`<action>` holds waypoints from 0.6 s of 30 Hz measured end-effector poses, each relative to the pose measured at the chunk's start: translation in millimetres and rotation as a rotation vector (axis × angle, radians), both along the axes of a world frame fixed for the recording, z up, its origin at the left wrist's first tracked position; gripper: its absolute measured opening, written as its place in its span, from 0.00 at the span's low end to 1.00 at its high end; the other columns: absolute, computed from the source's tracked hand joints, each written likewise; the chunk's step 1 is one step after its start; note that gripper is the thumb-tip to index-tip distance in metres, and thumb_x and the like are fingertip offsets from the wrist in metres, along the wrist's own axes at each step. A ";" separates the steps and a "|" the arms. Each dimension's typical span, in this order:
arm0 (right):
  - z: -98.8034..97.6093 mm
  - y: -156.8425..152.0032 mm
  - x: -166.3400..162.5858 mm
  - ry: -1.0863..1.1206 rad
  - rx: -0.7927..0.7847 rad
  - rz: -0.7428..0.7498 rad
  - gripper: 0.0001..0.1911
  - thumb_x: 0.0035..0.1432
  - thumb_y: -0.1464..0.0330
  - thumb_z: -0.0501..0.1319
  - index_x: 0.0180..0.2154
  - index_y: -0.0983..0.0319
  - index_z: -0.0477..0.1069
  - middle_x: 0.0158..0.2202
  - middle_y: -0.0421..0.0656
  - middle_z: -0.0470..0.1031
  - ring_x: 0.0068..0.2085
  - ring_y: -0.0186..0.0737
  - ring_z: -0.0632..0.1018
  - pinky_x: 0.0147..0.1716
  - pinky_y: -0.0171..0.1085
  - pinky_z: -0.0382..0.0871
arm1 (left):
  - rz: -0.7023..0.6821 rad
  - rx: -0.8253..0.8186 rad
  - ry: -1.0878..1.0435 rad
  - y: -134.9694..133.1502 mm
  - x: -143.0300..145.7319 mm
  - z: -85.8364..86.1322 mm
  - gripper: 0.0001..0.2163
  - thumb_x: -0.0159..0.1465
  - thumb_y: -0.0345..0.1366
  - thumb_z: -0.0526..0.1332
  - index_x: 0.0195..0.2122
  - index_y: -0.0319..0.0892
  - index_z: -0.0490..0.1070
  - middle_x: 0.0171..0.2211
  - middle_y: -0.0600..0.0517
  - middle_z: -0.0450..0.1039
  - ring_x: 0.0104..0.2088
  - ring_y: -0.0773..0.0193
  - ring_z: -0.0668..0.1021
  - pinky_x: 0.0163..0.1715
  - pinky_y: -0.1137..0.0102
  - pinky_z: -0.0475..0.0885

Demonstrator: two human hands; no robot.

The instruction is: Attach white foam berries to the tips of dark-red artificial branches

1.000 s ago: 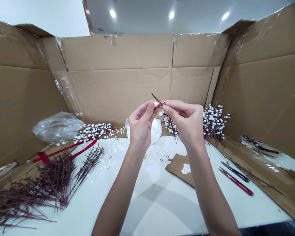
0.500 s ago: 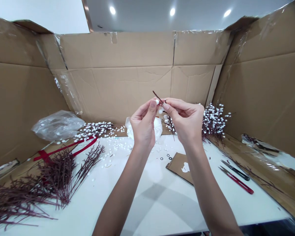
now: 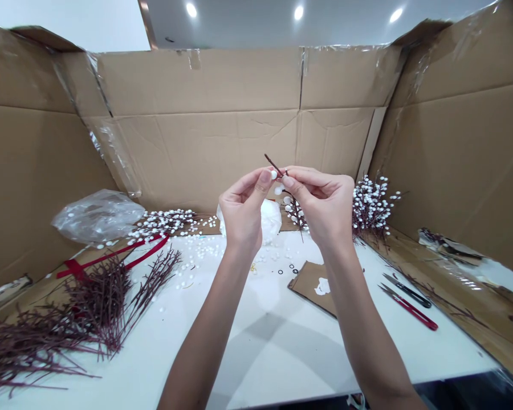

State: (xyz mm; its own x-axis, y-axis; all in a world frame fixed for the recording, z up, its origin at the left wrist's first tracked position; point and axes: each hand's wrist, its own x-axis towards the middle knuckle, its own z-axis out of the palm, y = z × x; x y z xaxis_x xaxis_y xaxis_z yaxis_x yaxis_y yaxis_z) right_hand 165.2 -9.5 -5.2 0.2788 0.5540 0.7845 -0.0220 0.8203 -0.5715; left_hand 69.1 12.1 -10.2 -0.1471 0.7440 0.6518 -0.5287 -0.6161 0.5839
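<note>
My left hand (image 3: 244, 208) pinches a small white berry (image 3: 274, 174) between thumb and forefinger. The berry sits right beside a brown twig (image 3: 273, 164); whether it is fixed to the twig I cannot tell. My right hand (image 3: 322, 205) holds that twig between thumb and fingers, its bare tip slanting up to the left. A second white berry (image 3: 279, 190) shows on the twig just below the fingertips. Both hands are raised above the table, close together. Behind them stands a white plastic bag (image 3: 271, 219), partly hidden by my left hand.
Bare brown twigs (image 3: 98, 302) lie at left with a red ribbon (image 3: 147, 253). Berry branches (image 3: 165, 222) and a clear bag (image 3: 102, 216) are behind. Right: more berry branches (image 3: 370, 205), a cardboard piece with white glue-like stuff (image 3: 310, 287), red snips (image 3: 410, 307), black snips (image 3: 408, 290). Cardboard walls (image 3: 205, 136) enclose the table.
My left hand has shifted slightly left and its wrist has turned a little. The grip on berry and twig looks the same. The whole view has tilted slightly.
</note>
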 end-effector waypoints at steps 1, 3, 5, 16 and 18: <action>0.0 -0.1 -0.1 -0.006 -0.002 -0.004 0.05 0.48 0.73 0.65 0.28 0.58 0.79 0.31 0.40 0.81 0.37 0.39 0.80 0.34 0.38 0.75 | 0.005 -0.001 -0.004 0.1 0.4 -0.4 0.03 0.53 0.35 0.68 0.27 0.43 0.78 0.30 0.53 0.79 0.38 0.64 0.80 0.48 0.65 0.71; -0.2 0.0 -0.6 -0.011 -0.002 -0.013 0.05 0.48 0.73 0.65 0.28 0.58 0.79 0.32 0.40 0.81 0.37 0.39 0.80 0.34 0.38 0.75 | 0.008 -0.001 -0.014 0.1 1.4 -1.1 0.03 0.53 0.35 0.68 0.28 0.42 0.78 0.31 0.53 0.79 0.39 0.63 0.79 0.49 0.64 0.70; -0.5 0.4 -1.2 -0.011 0.005 -0.017 0.05 0.49 0.73 0.65 0.27 0.58 0.79 0.32 0.40 0.81 0.37 0.39 0.80 0.35 0.38 0.75 | 0.010 0.001 -0.022 -0.2 2.7 -1.7 0.03 0.53 0.35 0.68 0.28 0.42 0.78 0.31 0.52 0.79 0.39 0.62 0.79 0.49 0.64 0.70; -0.6 0.8 -5.5 -0.007 0.054 -0.049 0.09 0.49 0.78 0.63 0.28 0.60 0.79 0.32 0.39 0.81 0.37 0.38 0.80 0.36 0.35 0.75 | 0.033 0.026 -0.074 0.1 9.6 -7.0 0.04 0.53 0.36 0.68 0.29 0.43 0.78 0.32 0.52 0.79 0.36 0.66 0.79 0.43 0.70 0.71; -1.0 1.7 -5.7 -0.001 0.050 -0.044 0.09 0.48 0.78 0.64 0.28 0.60 0.79 0.32 0.39 0.81 0.37 0.38 0.80 0.35 0.35 0.75 | 0.039 0.025 -0.088 1.1 11.1 -8.3 0.04 0.53 0.36 0.68 0.29 0.43 0.78 0.32 0.52 0.79 0.36 0.67 0.79 0.42 0.70 0.71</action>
State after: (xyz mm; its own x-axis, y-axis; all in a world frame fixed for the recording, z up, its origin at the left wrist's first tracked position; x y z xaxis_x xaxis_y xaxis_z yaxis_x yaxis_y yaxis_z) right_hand 159.5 -7.9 -6.2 0.3009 0.5009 0.8115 0.0157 0.8482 -0.5294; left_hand 80.2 13.2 -18.5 -0.2331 0.7205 0.6531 -0.5522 -0.6509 0.5209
